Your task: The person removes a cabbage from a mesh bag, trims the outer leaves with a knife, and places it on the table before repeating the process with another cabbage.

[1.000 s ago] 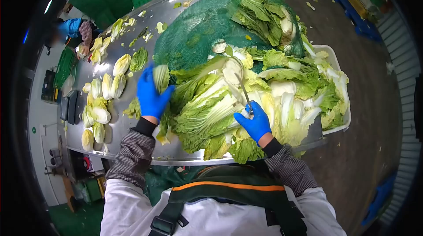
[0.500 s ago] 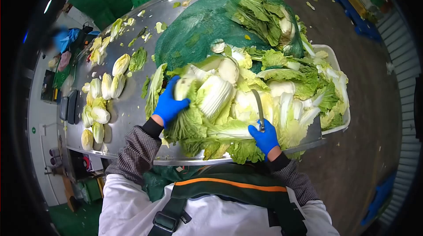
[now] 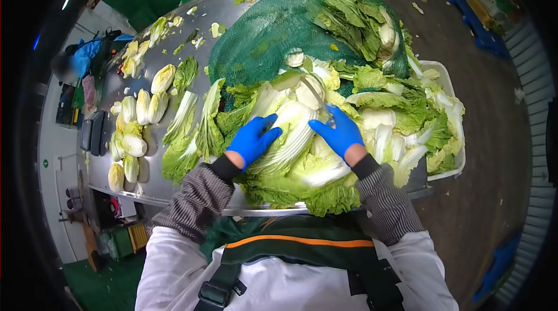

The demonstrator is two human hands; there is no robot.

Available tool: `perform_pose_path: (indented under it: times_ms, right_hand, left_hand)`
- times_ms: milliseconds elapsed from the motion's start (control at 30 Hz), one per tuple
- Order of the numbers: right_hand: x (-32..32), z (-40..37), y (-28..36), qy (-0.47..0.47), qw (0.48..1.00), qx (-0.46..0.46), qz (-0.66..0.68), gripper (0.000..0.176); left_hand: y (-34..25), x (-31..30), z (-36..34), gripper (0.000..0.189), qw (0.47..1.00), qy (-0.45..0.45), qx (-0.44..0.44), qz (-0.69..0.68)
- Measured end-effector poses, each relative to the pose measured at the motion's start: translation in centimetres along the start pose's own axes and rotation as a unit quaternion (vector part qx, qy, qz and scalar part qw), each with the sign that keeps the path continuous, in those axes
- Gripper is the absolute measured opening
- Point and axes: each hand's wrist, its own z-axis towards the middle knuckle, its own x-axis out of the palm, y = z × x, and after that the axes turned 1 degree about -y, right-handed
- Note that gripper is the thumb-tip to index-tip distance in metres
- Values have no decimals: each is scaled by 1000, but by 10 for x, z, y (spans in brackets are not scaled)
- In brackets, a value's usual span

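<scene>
My right hand (image 3: 340,129), in a blue glove, grips a knife (image 3: 314,85) whose narrow blade points up and to the left over the pile. Its thumb touches the right side of a pale napa cabbage (image 3: 290,136). From the left, my left hand (image 3: 254,140), also gloved in blue, holds the same cabbage with thumb and fingers against its side. Loose green outer leaves (image 3: 334,199) lie beneath and in front of the cabbage. Just beyond it, the round cut base of another cabbage (image 3: 309,91) faces up.
A green mesh sack (image 3: 256,38) with cabbages lies at the back of the metal table (image 3: 154,163). Several small trimmed cabbages (image 3: 142,106) sit on the left. At the right, a white tub (image 3: 460,157) holds leaves. Detached leaves (image 3: 182,116) lie left of the pile.
My left hand has moved right onto the cabbage, and leaves now lie on the table to its left. My right hand has risen with the knife, its blade now tilted further left.
</scene>
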Motion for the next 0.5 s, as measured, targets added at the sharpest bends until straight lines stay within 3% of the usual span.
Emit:
perform_pose_path:
  times_ms: [33,100,200,300,333,433,467,500]
  right_hand:
    - [8,4,-4,3,1000,6,3,69]
    - [21,10,-9,5,1000,21,13,72]
    - [18,0,-13,83,989,113,57,57]
    - [21,-31,-25,51,987,133,73,52]
    - [24,-42,-32,29,989,124,76,51]
    - [34,-69,-45,-39,995,75,58,53]
    - [35,-74,-43,-27,994,85,66,52]
    - [31,-78,-32,-16,993,94,74,51]
  left_hand:
    - [-1,7,2,46,998,-37,36,48]
    - [-2,9,1,44,999,-21,22,-9]
    - [3,18,-3,39,995,-71,71,-4]
    - [19,24,9,37,997,-64,27,-42]
    - [18,16,14,50,999,-17,-33,-16]
    - [-12,15,18,71,995,-65,-33,62]
    - [-32,19,20,94,996,-10,-34,81]
    - [-38,32,24,102,988,10,-26,149]
